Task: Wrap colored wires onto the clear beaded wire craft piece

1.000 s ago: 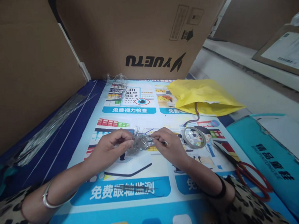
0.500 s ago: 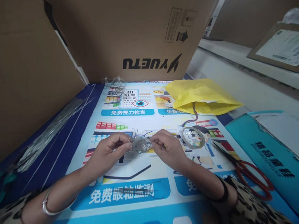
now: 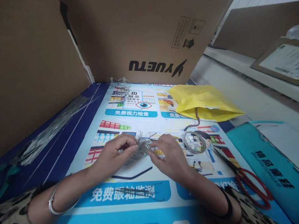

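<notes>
Between my hands is a small tangle of thin silvery wire with clear bits in it, its loose ends sticking up. My left hand pinches the tangle's left side between thumb and fingertips. At its right side, my right hand has thumb and forefinger closed on the tangle's edge; the exact bit under the fingertips is too small to make out. Below the hands a few short dark wires lie on the printed sheet. Right of my right hand lies a round clear dish with small clear pieces inside.
Red-handled scissors lie at right beside a teal box. A yellow bag with a braided cord sits behind. Straight wires and green-handled pliers are at left. Another wire tangle lies near the cardboard wall.
My right hand has shifted its grip, with thumb and forefinger now set more openly against the tangle's right side. My left hand keeps its pinch. The whole view has shifted slightly.
</notes>
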A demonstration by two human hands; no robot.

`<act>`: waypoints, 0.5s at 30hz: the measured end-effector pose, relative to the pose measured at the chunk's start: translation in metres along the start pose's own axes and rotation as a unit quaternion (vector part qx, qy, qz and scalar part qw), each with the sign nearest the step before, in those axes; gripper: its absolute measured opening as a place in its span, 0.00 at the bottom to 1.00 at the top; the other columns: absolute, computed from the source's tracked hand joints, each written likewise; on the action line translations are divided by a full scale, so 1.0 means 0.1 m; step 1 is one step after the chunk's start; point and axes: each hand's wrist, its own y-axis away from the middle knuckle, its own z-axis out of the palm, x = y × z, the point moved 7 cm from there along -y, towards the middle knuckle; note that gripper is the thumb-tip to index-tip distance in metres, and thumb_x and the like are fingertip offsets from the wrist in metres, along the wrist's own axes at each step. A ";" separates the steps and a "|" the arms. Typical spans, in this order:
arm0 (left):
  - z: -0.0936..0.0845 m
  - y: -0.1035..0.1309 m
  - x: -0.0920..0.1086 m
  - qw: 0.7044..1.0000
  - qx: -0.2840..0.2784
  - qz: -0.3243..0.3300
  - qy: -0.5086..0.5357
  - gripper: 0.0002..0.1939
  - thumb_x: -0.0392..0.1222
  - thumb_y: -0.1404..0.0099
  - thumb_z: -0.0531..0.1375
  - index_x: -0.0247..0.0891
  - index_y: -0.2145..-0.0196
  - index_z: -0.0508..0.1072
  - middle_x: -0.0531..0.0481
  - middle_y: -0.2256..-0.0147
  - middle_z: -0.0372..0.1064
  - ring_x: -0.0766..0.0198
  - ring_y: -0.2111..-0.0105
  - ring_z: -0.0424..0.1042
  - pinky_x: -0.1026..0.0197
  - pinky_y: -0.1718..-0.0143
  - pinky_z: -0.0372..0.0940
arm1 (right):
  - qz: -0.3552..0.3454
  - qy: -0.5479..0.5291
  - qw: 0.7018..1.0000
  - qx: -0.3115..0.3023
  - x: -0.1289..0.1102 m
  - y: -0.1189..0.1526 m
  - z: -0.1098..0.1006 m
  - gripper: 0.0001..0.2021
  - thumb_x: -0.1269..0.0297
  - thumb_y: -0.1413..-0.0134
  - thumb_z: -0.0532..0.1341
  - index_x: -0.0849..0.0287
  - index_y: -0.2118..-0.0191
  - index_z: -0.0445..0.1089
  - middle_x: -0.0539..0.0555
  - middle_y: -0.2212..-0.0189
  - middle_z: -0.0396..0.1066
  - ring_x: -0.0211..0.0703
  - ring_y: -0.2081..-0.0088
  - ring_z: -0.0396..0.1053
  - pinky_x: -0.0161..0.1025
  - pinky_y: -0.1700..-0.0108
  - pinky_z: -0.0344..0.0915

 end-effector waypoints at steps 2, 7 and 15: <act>0.00 0.00 0.02 1.000 0.000 0.010 -0.003 0.07 0.38 0.37 0.55 0.37 0.73 0.67 0.50 0.68 0.67 0.65 0.67 0.67 0.61 0.65 0.61 | 0.001 0.013 1.000 -0.010 -0.01 0.00 0.02 0.05 0.64 0.48 0.60 0.59 0.68 0.71 0.56 0.71 0.67 0.48 0.65 0.63 0.45 0.62 0.61; -0.01 0.01 0.05 1.000 0.007 0.026 -0.010 0.07 0.37 0.37 0.55 0.37 0.73 0.67 0.49 0.67 0.68 0.63 0.62 0.68 0.60 0.61 0.61 | 0.015 0.010 1.000 -0.015 -0.02 0.00 0.03 0.05 0.66 0.48 0.60 0.60 0.69 0.72 0.57 0.72 0.67 0.48 0.65 0.63 0.44 0.62 0.61; -0.08 0.00 0.09 0.998 0.028 0.042 -0.028 0.07 0.37 0.37 0.55 0.37 0.74 0.67 0.49 0.67 0.69 0.62 0.60 0.69 0.62 0.61 0.62 | 0.034 -0.026 0.999 -0.014 0.00 0.01 0.05 0.04 0.70 0.50 0.59 0.60 0.69 0.72 0.56 0.72 0.68 0.47 0.65 0.64 0.42 0.62 0.61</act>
